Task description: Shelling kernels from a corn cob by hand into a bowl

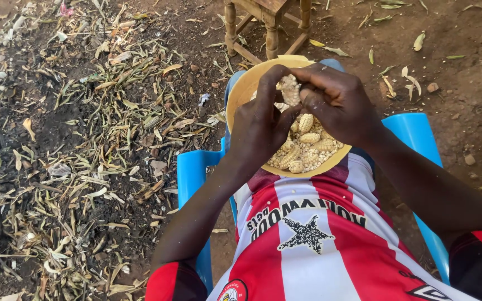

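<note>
A round tan bowl rests on my lap, filled with loose pale maize kernels and several small cobs. Both hands are over the bowl, closed together on one pale maize cob. My left hand grips it from the left with the thumb across it. My right hand grips it from the right, fingers curled over its top. Most of the cob is hidden by my fingers.
I sit on a blue plastic chair in a red and white striped shirt. A wooden stool stands just beyond the bowl. Dry husks and leaves cover the dark soil at left; bare reddish dirt lies at right.
</note>
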